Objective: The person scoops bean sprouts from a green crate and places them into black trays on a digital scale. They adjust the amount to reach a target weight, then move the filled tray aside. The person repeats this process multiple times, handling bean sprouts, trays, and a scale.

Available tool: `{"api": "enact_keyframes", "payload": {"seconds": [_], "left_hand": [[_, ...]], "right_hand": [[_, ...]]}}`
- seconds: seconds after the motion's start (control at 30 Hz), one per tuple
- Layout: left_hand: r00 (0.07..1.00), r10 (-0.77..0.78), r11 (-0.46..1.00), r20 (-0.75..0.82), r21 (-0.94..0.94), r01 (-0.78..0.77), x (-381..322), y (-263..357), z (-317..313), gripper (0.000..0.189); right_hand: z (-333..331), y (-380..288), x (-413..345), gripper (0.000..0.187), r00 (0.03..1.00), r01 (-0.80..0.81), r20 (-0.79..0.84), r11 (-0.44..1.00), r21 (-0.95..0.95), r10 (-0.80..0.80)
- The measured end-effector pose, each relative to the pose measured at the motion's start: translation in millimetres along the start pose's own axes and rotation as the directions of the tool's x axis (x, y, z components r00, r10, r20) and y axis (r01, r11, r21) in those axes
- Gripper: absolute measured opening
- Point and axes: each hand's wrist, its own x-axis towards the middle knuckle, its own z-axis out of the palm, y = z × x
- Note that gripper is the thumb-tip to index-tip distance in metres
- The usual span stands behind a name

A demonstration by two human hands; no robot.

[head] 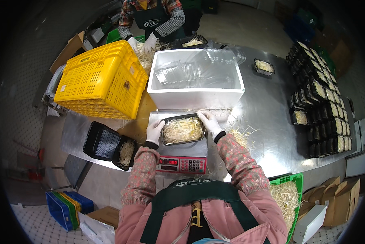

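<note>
Between my gloved hands is a black plastic tray of bean sprouts [183,130], over the metal platform of a red digital scale [182,164]. My left hand [154,131] grips the tray's left edge, and my right hand [209,122] grips its upper right corner. Whether the tray rests on the platform or hangs just above it, I cannot tell. Loose bean sprouts [239,136] lie on the steel table right of the scale. Left of it are a stack of black trays [102,141] and another black tray with some sprouts [127,154].
Beyond the scale stands a white foam box [196,99] of clear plastic lids [182,74]. A yellow crate [100,79] is at the left. Stacked filled trays [322,113] line the right. A green crate of sprouts [287,201] sits beside me. Across the table, a co-worker's gloved hands [144,45] touch sprouts.
</note>
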Motion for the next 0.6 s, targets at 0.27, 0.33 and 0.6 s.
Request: {"api": "enact_keyframes", "payload": {"seconds": [0.27, 0.33, 0.6], "left_hand": [[0.969, -0.201, 0.906, 0.143, -0.348, 0.239, -81.7, -5.4, -2.4, 0.006], [0.988, -0.124, 0.915, 0.094, -0.374, 0.151, -81.8, -6.6, 8.8, 0.005], [0.975, 0.032, 0.819, 0.22, -0.566, 0.1, -92.7, 15.8, 167.2, 0.058]], "right_hand": [[-24.4, -4.4, -67.0, 0.019, 0.949, -0.221, 0.288, 0.925, 0.309, 0.13], [-18.5, -3.3, -76.9, 0.018, 0.976, -0.131, 0.216, 0.879, 0.458, 0.034], [-49.2, -46.4, -133.1, 0.019, 0.985, 0.079, 0.11, 0.907, 0.413, -0.136]]}}
